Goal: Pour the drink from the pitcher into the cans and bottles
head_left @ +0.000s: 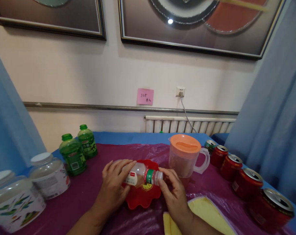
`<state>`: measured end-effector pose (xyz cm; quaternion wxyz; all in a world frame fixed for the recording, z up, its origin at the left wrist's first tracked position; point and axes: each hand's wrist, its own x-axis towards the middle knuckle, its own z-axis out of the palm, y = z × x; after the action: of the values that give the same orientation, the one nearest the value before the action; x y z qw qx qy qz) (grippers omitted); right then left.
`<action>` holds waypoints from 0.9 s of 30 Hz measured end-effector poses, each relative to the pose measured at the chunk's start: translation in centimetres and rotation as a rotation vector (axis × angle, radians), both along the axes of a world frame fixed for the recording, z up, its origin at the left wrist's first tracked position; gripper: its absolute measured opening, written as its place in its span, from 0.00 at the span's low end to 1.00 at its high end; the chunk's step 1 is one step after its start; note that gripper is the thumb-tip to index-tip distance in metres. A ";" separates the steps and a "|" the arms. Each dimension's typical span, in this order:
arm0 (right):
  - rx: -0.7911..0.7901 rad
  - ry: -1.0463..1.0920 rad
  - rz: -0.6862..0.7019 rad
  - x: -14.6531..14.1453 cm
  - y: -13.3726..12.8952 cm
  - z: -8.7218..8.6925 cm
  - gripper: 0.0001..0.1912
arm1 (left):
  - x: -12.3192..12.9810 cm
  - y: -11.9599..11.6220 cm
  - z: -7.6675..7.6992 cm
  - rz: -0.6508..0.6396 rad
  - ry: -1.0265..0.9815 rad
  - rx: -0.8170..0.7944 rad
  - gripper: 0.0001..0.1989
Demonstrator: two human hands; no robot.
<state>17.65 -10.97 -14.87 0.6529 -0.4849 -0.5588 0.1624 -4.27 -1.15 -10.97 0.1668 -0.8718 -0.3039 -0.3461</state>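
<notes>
A yellow cloth [206,212] lies at the near edge of the table [89,192], which is covered with a shiny purple plastic sheet, just beside the right forearm. Above it, the right hand [173,192] has its fingers [168,174] pinched narrowly around the cap end of a small clear plastic bottle [143,176] with a red and green label. The bottle lies on its side, cap pointing right. The left hand [113,186] wraps its fingers [122,166] over the bottle's base end, holding it from the other side. The bottle is held just over a red scalloped plastic bowl [143,195], which rests on the table between the two wrists.

To the near left stand two squat clear jars with white lids [15,195], one touching the frame's edge. To the right, a row of red drink cans [248,182] runs from the near right corner back along the table edge, their tops opened.

Just behind the bowl, near the right hand, is a clear pitcher with an orange lid [186,158] and a handle facing right. Further back on the left stand two green bottles with green caps [79,150], close together.

Beyond the table are a white radiator [189,124], a pink note [145,96] on the wall, a socket with a cable [181,92], framed pictures [192,26] above, and blue curtains [272,114] on both sides.
</notes>
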 end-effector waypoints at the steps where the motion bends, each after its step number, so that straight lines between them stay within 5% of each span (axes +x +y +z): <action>1: 0.003 -0.005 0.000 0.1 0.0 0.1 0.14 | 0.0 0.0 0.0 0.001 0.003 -0.001 0.30; 12: 0.063 -0.016 -0.061 -0.1 -0.1 -0.4 0.27 | 0.2 0.0 -0.2 0.016 -0.038 -0.022 0.31; 19: 0.004 0.010 -0.035 -0.1 0.1 -0.2 0.15 | 0.0 0.1 -0.2 0.006 -0.033 -0.037 0.32; 25: -0.028 0.079 -0.007 -0.3 0.1 -1.1 0.31 | -0.1 0.1 -0.2 0.012 -0.031 -0.041 0.32; 27: -0.067 0.104 0.004 -0.2 0.3 -1.2 0.28 | 0.0 0.1 -0.2 0.000 -0.025 -0.041 0.32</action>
<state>17.40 -10.72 -16.02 0.6642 -0.4963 -0.5191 0.2076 -4.27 -1.09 -11.17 0.1453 -0.8706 -0.3130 -0.3508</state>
